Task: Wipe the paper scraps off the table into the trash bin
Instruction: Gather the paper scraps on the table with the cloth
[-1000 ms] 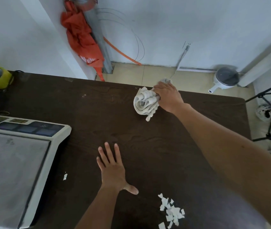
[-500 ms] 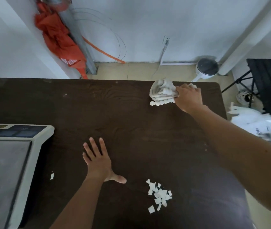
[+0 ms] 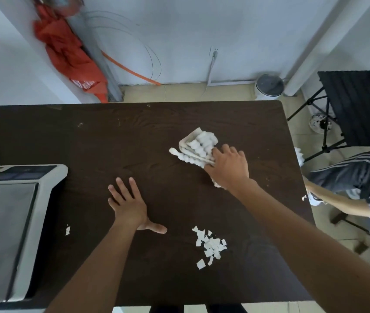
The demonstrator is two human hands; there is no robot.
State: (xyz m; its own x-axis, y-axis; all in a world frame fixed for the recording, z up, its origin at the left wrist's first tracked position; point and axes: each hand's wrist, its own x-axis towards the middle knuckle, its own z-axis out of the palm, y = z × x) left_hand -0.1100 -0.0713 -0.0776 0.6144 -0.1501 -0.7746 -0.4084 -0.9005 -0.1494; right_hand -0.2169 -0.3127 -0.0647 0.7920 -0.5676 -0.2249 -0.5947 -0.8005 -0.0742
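A pile of small white paper scraps [image 3: 210, 246] lies on the dark brown table [image 3: 161, 136], near its front right. One stray scrap [image 3: 67, 230] lies to the left, beside the scale. My right hand [image 3: 228, 168] grips a crumpled white cloth [image 3: 198, 147] and presses it on the table, beyond the pile. My left hand [image 3: 129, 203] rests flat on the tabletop with fingers spread, holding nothing. A small white bin with a grey lid [image 3: 269, 86] stands on the floor past the table's far right corner.
A grey and white electronic scale [image 3: 19, 213] fills the table's left side. A black folding chair [image 3: 357, 109] stands on the right. Another person in a striped dark shirt [image 3: 364, 184] reaches toward the table's right edge. An orange cloth [image 3: 71, 57] hangs at the back wall.
My right hand has pulled the cloth from the table's far edge toward me, closer to the scrap pile. My left hand stays flat. The view has shifted right, showing the other person.
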